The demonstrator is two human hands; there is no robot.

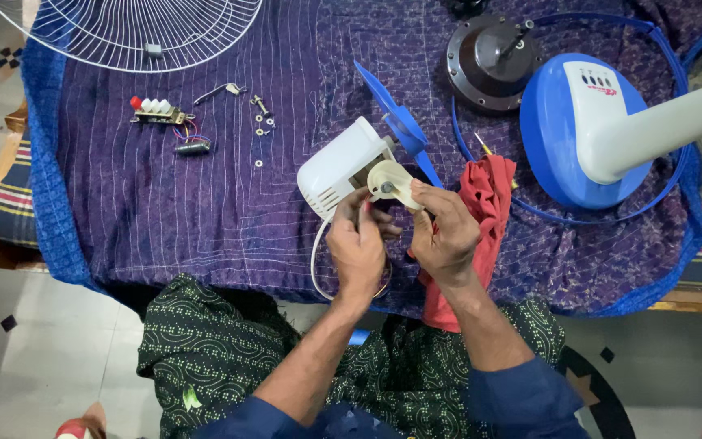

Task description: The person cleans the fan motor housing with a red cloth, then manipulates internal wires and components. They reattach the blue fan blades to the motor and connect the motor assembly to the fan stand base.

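Purple quilted cloth [205,203] covers the work surface, and on it a pedestal fan lies in pieces. Both hands meet near the front edge: the left hand [357,244] is closed around the underside of a white plastic housing [336,167], and the right hand [446,232] pinches a cream round part [392,182] against it; whether that part is coming off or going on I cannot tell from this angle. A white cord [316,264] loops down from the housing.

Much is already apart: the wire guard [123,28], the switch block [154,110], loose screws and washers [261,122], the dark motor [489,58], the blue blade [396,114] and the blue base [578,138] lie separately. A red rag [489,195] sits beside the right hand. By my judgement the dismantling is well along, with this housing left.
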